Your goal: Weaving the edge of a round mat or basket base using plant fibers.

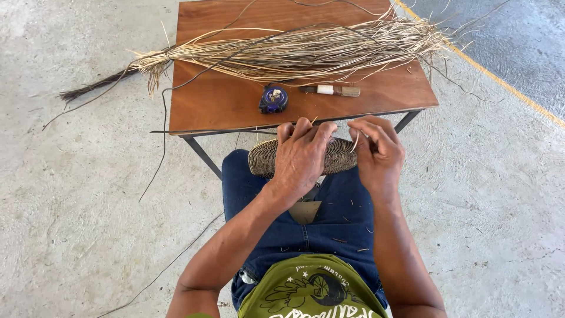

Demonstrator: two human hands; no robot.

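Observation:
A flat round woven basket piece (265, 158), dark brown and tan, rests on my knees at the front edge of the table. My left hand (301, 158) lies over its middle with fingers curled onto the far rim, gripping it. At the basket's right rim my right hand (376, 152) pinches a thin pale fibre strand (356, 141). Both hands are close together, almost touching.
A small brown wooden table (235, 103) on dark metal legs stands in front of me. On it lie a long bundle of pale and dark fibres (294, 53), a blue tape measure (273, 99) and a small knife or awl with a wooden handle (332, 90). Loose strands trail over the concrete floor.

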